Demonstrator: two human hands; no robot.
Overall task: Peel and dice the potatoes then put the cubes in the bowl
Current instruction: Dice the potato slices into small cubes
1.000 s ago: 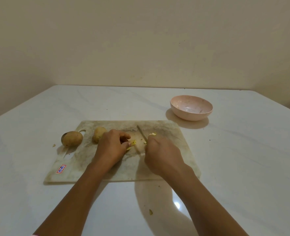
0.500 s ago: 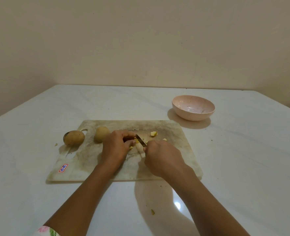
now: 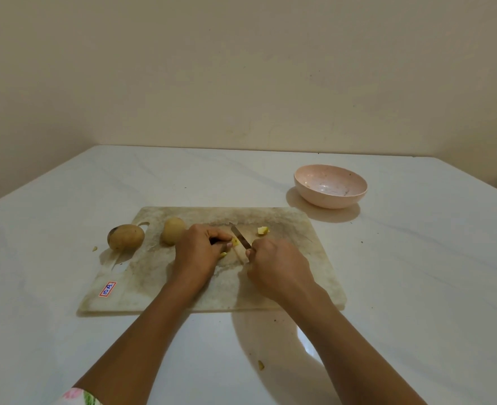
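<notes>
On the worn cutting board (image 3: 299, 276) my left hand (image 3: 197, 252) pinches a small yellow potato piece (image 3: 235, 242) against the board. My right hand (image 3: 276, 264) grips a knife (image 3: 240, 236), whose blade slants up and left beside that piece. A loose potato cube (image 3: 263, 230) lies just beyond the blade. Two unpeeled potatoes remain: one (image 3: 173, 230) on the board next to my left hand, another (image 3: 126, 237) at the board's left edge by its handle hole. The pink bowl (image 3: 330, 189) stands on the table at the back right and holds no cubes.
Everything stands on a white marble table (image 3: 416, 287) against a beige wall. A small peel scrap (image 3: 261, 365) lies on the table near my right forearm, another bit (image 3: 94, 248) left of the outer potato. The board carries a red-edged sticker (image 3: 107, 288).
The cut piece under my left fingers has grown smaller. The knife blade has shifted slightly between cuts, and a loose cube now lies clear of my right hand. Both hands stay in place.
</notes>
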